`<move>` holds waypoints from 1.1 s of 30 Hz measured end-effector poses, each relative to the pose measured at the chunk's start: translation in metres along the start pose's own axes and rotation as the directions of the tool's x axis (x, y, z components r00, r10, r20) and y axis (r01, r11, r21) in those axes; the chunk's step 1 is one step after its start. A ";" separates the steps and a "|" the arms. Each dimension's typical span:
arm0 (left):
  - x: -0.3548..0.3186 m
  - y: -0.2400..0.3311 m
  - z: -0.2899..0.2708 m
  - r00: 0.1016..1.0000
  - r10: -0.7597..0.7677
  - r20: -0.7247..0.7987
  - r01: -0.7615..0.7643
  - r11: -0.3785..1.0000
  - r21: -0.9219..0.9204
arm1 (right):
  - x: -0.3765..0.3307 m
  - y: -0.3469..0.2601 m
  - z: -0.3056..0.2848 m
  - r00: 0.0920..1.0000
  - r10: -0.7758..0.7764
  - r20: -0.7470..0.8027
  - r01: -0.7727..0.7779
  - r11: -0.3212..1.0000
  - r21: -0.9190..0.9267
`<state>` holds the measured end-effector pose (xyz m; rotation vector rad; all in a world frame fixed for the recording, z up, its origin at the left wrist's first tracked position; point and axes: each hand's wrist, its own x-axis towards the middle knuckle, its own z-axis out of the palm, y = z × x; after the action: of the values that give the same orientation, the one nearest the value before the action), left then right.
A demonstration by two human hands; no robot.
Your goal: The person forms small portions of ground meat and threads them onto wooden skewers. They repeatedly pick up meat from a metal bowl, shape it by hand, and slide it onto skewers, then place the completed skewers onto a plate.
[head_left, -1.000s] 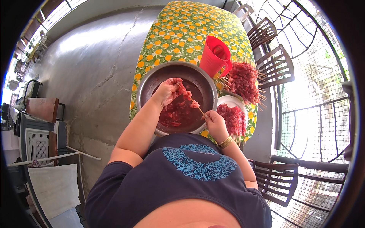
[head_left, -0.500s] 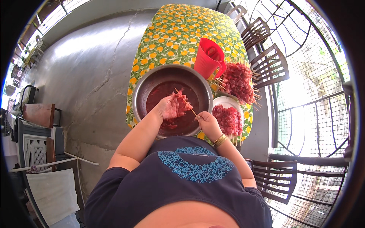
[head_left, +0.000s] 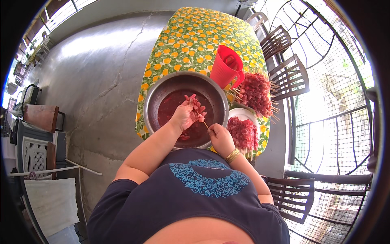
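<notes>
Skewer: a thin wooden stick (head_left: 204,123) held slantwise over the near side of the bowl, its upper end threaded with raw red meat pieces (head_left: 196,106), its lower end running into my right fist.
Left hand: my left hand (head_left: 185,116) is curled around the meat on the stick, fingers closed on the pieces, above the middle of the bowl.
Right hand: my right hand (head_left: 220,136) is clenched on the bare lower end of the stick, at the bowl's near right rim; a gold bangle (head_left: 232,155) sits on the wrist.
Bowl: a wide round metal bowl (head_left: 154,97) on the near end of the table, red marinade and a few meat pieces on its bottom.
Plate: a white plate (head_left: 243,114) just right of the bowl, carrying finished skewers (head_left: 242,132).
Pile: a bigger heap of loaded skewers (head_left: 256,92) behind the plate, stick ends fanning outward.
Jug: a red plastic jug (head_left: 226,66) beyond the bowl, beside the heap.
Table: tablecloth (head_left: 191,36) yellow with orange fruit print.
Surroundings: dark slatted chairs (head_left: 286,73) along the right side; grey concrete floor (head_left: 93,69) on the left.
</notes>
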<state>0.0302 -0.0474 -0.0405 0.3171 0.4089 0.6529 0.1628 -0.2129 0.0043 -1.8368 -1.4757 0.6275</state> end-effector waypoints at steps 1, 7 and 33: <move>0.002 -0.001 0.000 1.000 0.004 0.000 -0.004 1.000 -0.003 | 0.001 0.000 0.000 0.998 -0.056 -0.012 0.055 0.998 -0.039; 0.004 0.006 0.001 0.996 -0.026 0.089 0.032 0.998 -0.062 | 0.001 0.000 0.001 0.908 0.255 0.331 -0.390 0.802 0.453; -0.009 0.067 0.020 0.985 -0.135 -0.107 0.148 0.982 0.119 | -0.004 0.025 -0.003 0.974 0.211 0.084 -0.226 0.875 0.429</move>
<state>-0.0018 -0.0055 0.0067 0.3736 0.5640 0.5054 0.1799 -0.2208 -0.0130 -1.6470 -1.0419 1.0172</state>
